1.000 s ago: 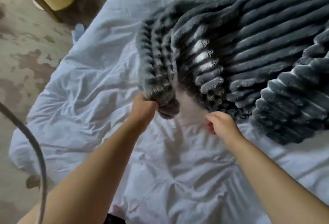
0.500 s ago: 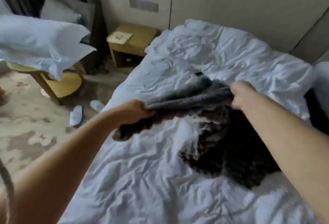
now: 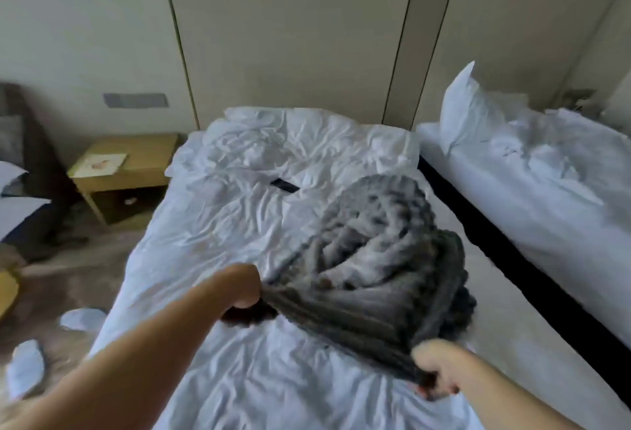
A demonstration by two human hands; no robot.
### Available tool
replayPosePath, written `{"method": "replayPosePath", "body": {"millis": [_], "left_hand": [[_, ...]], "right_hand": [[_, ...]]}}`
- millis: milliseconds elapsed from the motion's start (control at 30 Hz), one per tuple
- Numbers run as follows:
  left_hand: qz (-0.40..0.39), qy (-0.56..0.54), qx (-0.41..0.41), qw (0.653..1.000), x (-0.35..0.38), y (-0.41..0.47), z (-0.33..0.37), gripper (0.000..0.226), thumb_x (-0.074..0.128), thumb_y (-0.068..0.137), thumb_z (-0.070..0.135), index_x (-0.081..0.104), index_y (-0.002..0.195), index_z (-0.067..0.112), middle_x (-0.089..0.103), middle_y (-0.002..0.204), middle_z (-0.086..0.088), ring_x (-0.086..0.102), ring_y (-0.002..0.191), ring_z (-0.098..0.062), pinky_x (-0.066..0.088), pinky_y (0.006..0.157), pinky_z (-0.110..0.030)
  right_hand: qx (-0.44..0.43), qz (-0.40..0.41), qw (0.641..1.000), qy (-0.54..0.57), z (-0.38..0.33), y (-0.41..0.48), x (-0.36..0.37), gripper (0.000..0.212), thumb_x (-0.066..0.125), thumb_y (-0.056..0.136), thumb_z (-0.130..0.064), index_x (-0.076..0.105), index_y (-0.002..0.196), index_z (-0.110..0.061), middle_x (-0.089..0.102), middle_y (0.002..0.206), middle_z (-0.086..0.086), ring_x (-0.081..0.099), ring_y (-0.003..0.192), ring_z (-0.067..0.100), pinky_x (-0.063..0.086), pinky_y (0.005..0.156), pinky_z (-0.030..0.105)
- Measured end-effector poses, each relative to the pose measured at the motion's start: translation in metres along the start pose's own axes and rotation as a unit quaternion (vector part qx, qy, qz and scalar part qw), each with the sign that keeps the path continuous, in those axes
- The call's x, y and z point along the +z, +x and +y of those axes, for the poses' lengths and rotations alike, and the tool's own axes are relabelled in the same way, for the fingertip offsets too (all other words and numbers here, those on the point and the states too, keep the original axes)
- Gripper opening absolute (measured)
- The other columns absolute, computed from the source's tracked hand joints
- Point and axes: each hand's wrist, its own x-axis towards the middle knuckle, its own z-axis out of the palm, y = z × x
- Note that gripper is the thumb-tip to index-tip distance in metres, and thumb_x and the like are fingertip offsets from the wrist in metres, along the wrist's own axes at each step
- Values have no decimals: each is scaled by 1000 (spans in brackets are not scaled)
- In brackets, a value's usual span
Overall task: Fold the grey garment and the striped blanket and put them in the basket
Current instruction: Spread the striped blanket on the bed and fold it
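The grey striped blanket (image 3: 375, 259) lies bunched on the white bed (image 3: 239, 224), with its near edge stretched between my hands. My left hand (image 3: 244, 288) grips one corner of that edge at the bed's middle. My right hand (image 3: 435, 370) grips the other corner, lower and to the right. The blanket's far part billows up, pale and ribbed. No grey garment and no basket are in view.
A dark phone (image 3: 285, 185) lies on the bed beyond the blanket. A second bed (image 3: 546, 207) with a pillow (image 3: 467, 105) stands at the right across a dark gap. A wooden nightstand (image 3: 126, 173) is at the left. White slippers (image 3: 27, 364) lie on the floor.
Both hands have dropped and pulled back toward me with the blanket's edge. The blanket has spread out over the bed's right side, and my view has lifted toward the wall.
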Motion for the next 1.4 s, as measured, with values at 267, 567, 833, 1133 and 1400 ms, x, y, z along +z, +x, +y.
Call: {"method": "replayPosePath", "body": {"millis": [267, 567, 833, 1133, 1400], "left_hand": [[146, -379, -52, 912, 27, -31, 17, 29, 45, 89, 9, 70, 103, 12, 72, 96, -17, 68, 87, -32, 52, 72, -34], [208, -645, 185, 712, -96, -108, 48, 46, 44, 83, 16, 57, 120, 40, 70, 97, -11, 67, 79, -27, 57, 67, -42], [257, -310, 145, 904, -79, -122, 113, 9, 49, 83, 12, 51, 76, 18, 56, 80, 1, 53, 79, -18, 37, 66, -23], [156, -554, 146, 804, -105, -152, 45, 40, 52, 64, 19, 61, 100, 4, 65, 101, -28, 63, 96, -44, 53, 85, -53], [195, -139, -50, 970, -103, -126, -31, 29, 44, 87, 9, 69, 101, 8, 66, 102, -10, 58, 94, -27, 41, 74, -25]], "right_hand": [[-170, 65, 945, 271, -17, -60, -40, 18, 41, 92, 2, 50, 79, -8, 51, 82, 15, 55, 76, 28, 50, 59, 36], [-460, -162, 820, 300, -96, -243, -66, 25, 41, 85, -2, 66, 90, -1, 71, 78, 16, 72, 70, 24, 57, 59, 28], [-547, -43, 836, 36, -93, -236, -30, 34, 55, 69, -13, 56, 90, 13, 60, 89, 34, 57, 81, 46, 50, 78, 50], [-465, -69, 858, -208, -100, -132, -9, 34, 60, 87, -5, 56, 118, -18, 66, 89, -9, 61, 65, -5, 43, 48, 8], [-540, 324, 751, -196, -161, -160, -71, 22, 44, 90, -8, 62, 78, -12, 61, 78, 7, 60, 83, 31, 36, 60, 29]]}}
